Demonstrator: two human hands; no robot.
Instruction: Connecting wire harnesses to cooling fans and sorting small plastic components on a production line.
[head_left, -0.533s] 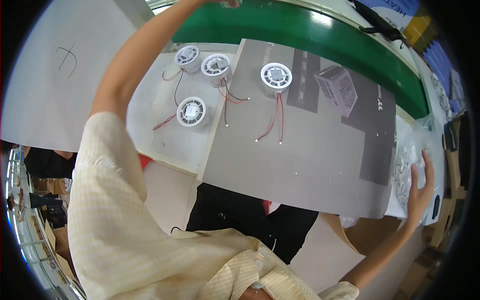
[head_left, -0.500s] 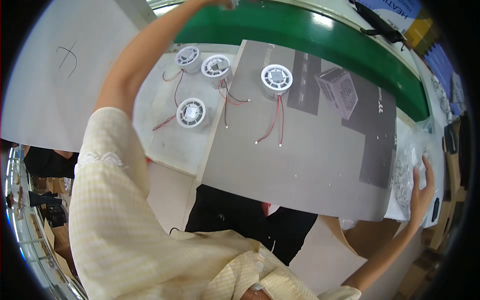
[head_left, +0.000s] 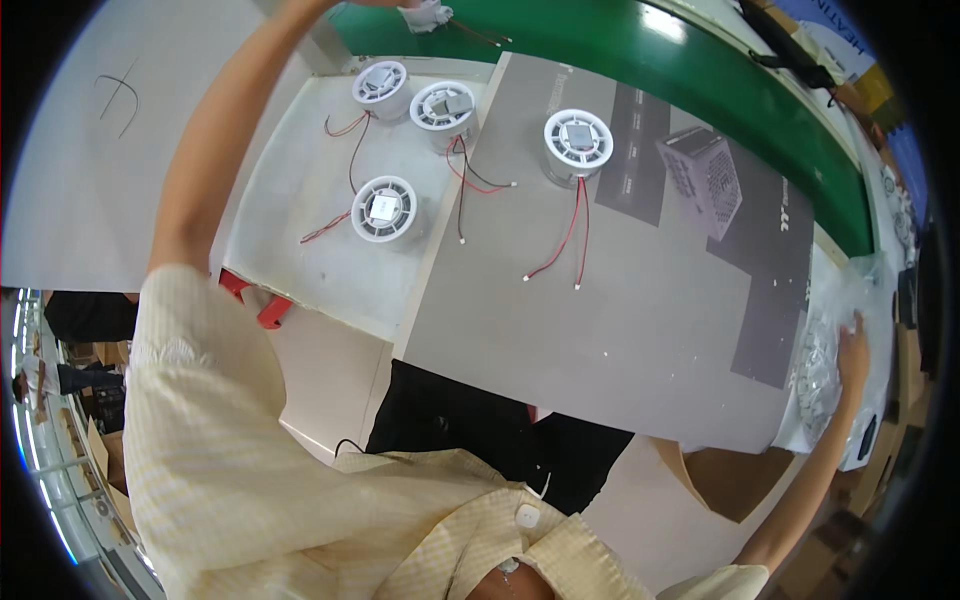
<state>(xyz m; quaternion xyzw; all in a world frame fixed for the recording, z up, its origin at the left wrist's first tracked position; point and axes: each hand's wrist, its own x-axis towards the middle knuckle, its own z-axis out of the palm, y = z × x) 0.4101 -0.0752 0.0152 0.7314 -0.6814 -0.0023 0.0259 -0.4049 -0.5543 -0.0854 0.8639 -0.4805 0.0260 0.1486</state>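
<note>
Showing now in left hand's point(head_left: 384, 3) grip: white wired part point(head_left: 430, 16), apparently secured; right hand point(head_left: 853, 352), fingers narrower than before, at clear bag point(head_left: 818, 372), hold unclear.

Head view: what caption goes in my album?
Four white cylinders with thin wires, one on a grey board.

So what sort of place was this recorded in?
It looks like an assembly workshop, judging by several wired, round white plastic units, a crinkled clear plastic bag at the right and an open brown cardboard box.
</note>
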